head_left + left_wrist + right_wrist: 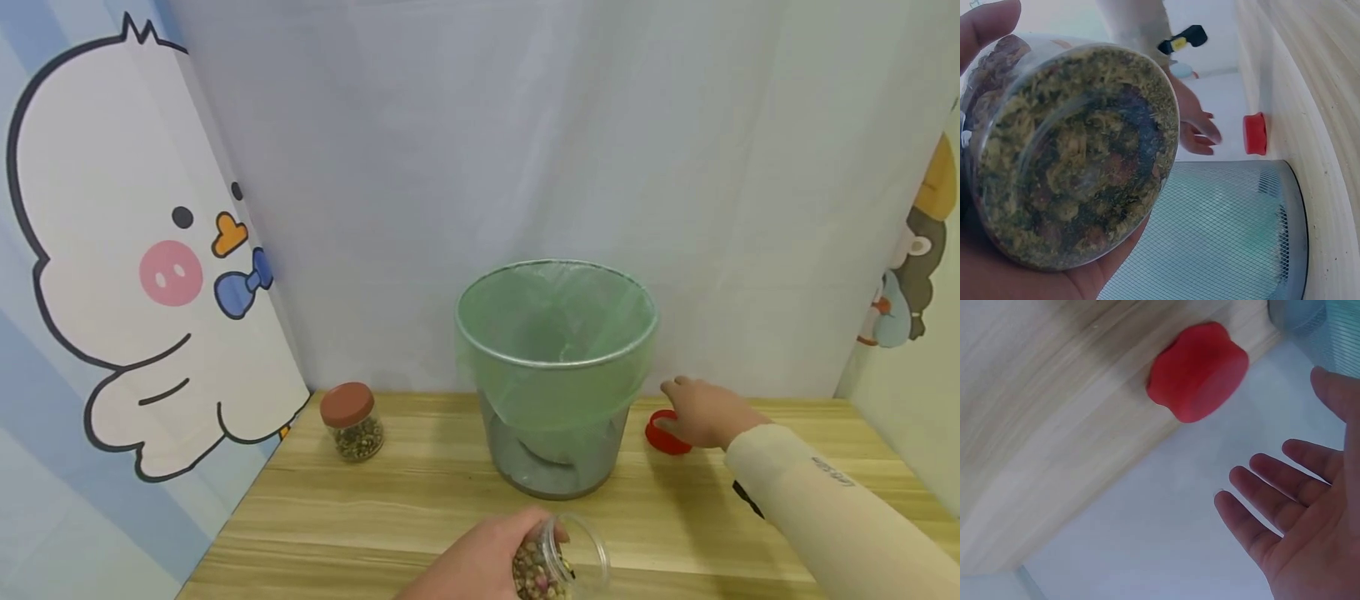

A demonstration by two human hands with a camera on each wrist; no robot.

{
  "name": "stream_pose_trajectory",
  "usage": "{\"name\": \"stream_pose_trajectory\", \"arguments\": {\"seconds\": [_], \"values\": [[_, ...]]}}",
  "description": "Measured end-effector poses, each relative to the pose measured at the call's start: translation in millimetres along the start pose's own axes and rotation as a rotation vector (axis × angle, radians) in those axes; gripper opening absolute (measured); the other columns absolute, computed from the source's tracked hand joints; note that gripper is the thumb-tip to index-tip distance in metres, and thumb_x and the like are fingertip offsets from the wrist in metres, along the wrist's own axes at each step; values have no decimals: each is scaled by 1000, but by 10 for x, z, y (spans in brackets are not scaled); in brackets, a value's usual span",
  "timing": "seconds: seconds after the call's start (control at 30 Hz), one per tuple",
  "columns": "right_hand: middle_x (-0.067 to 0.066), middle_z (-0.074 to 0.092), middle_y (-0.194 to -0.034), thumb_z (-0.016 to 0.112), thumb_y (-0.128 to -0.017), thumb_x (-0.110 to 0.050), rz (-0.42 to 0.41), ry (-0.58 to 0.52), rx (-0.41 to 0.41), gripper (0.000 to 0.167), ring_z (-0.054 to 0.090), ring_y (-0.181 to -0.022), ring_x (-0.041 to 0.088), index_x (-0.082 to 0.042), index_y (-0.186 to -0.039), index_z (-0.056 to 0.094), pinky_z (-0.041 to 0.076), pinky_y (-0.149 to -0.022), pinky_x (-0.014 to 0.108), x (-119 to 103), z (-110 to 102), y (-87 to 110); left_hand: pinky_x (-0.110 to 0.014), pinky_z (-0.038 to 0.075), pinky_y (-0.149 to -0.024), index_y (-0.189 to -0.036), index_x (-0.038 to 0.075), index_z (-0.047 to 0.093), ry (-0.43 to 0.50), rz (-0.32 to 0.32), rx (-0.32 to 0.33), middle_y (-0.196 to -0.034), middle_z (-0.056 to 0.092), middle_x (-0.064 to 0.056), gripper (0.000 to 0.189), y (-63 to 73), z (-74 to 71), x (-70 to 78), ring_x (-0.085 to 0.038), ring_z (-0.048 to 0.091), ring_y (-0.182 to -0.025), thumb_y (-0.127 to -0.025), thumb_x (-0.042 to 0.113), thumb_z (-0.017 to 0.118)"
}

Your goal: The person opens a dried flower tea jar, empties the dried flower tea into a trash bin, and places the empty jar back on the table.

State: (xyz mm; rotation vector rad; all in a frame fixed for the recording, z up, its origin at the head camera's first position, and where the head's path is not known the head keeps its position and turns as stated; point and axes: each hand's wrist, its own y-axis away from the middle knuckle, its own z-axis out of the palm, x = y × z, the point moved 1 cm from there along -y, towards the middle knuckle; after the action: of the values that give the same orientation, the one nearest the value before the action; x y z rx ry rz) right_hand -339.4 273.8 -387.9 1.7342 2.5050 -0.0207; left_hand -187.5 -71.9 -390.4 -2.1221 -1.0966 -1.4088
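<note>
My left hand [480, 558] grips a clear jar [534, 573] of dried flower buds and herbs at the table's front. The jar's round base [1079, 156] faces the left wrist camera, and its contents press against it. Part of the jar's body is hidden by the palm and fingers. On the right, my right hand [708, 412] hovers above a red scalloped lid [665, 442] lying on the table. In the right wrist view its fingers [1254, 528] are spread loosely, apart from the lid, and hold nothing.
A grey mesh bin [555, 471] lined with a green bag [555, 383] stands between the hands, near the back wall. A second jar [360, 437] with a brown-red lid sits at the back left. A white curtain [375, 167] closes off the table's rear edge.
</note>
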Motion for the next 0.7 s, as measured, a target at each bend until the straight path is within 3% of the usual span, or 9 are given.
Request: {"name": "stream_pose_trajectory", "arguments": {"seconds": [0.27, 0.5, 0.7], "values": [[25, 63, -120, 75, -95, -30, -84, 36, 33, 54, 63, -108, 46, 9, -129, 59, 53, -91, 59, -146, -233, 77, -29, 47, -93, -126, 35, 64, -41, -25, 8, -109, 66, 21, 54, -17, -20, -48, -2, 59, -106, -79, 34, 90], [29, 58, -129, 76, -94, -28, -91, 9, 20, 59, 60, -115, 50, 9, -136, 55, 51, -95, 62, -237, -479, 141, -29, 47, -94, -126, 33, 64, 7, -19, 2, -113, 67, 16, 53, -30, -22, -69, -3, 59, -107, -79, 34, 90], [29, 56, -134, 71, -98, -25, -94, -60, 102, 53, 57, -119, 51, 8, -136, 54, 48, -97, 64, -202, -777, 139, -28, 49, -92, -127, 33, 64, 29, -18, 8, -111, 67, 16, 54, -32, -35, -62, -4, 61, -106, -80, 36, 90]]}}
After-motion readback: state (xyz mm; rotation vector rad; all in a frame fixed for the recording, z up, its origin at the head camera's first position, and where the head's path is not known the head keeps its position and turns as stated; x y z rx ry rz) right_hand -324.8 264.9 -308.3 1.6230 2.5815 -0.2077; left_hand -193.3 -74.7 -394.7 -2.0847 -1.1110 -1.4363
